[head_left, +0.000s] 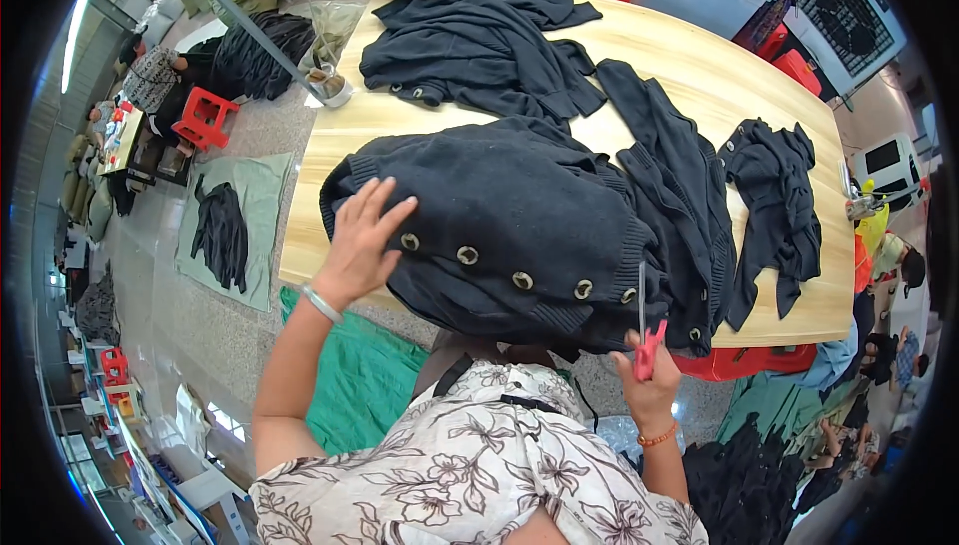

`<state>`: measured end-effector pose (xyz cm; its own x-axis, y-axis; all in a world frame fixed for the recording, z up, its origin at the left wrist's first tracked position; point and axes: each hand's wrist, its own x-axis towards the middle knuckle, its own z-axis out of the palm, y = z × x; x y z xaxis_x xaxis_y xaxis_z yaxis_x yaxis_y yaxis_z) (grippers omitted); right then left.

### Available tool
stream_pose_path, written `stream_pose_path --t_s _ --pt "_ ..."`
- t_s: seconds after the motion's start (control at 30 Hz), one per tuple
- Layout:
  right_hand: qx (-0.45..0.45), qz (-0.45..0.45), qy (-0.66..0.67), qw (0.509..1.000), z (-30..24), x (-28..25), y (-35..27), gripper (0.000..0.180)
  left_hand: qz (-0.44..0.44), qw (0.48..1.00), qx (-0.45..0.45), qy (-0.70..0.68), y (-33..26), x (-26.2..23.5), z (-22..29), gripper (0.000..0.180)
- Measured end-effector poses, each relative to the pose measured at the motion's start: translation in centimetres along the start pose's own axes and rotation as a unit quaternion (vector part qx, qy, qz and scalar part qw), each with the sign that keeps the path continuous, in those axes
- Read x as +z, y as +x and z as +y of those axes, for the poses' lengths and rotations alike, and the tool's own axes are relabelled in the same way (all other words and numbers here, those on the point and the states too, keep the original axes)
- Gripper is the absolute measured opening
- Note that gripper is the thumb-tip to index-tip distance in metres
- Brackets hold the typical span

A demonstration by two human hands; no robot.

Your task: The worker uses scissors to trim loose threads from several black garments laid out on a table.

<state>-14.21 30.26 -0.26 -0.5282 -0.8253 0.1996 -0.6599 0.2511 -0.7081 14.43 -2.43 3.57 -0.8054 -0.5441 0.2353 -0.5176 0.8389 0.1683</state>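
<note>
Steadying the garment (509,195), left hand (362,237) spread, right hand (649,388) clamped on scissors (650,351), I'm likely trimming, and the next cut wants care!

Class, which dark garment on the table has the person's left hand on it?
The broad garment before the person: the left hand lies on its left end, while the others lie beyond it or to its right.

Left hand (362,243) farther out on the left, palm down and splayed! Right hand (647,385), near right, curled in a grip!
</note>
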Motion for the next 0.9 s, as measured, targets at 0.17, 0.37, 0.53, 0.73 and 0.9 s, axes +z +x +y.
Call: stream_pose_path --t_s 0.17,0.37,0.53,0.73,0.9 --pt "-0.079 -0.037 -0.145 0.986 -2.2 5.2 3.9 0.053 0.038 0.993 0.071 -0.086 1.0 2.6 -5.3 0.03" --pt "-0.082 0.033 -0.166 0.982 -3.5 6.5 8.0 0.029 0.12 0.985 0.115 -0.039 4.5 1.3 -9.1 0.022" --pt "-0.096 0.101 -0.219 0.966 -7.7 6.6 10.2 0.028 0.16 0.979 0.118 -0.043 4.9 1.7 -12.5 0.024" --pt "0.062 0.019 -0.113 0.991 -7.2 7.2 7.9 0.046 0.145 0.967 0.047 -0.205 -5.3 6.3 -15.1 0.027" --pt "0.086 0.098 -0.083 0.988 -8.2 9.1 4.1 0.045 0.047 0.77 -0.442 -0.457 -16.1 13.3 -13.5 0.071"
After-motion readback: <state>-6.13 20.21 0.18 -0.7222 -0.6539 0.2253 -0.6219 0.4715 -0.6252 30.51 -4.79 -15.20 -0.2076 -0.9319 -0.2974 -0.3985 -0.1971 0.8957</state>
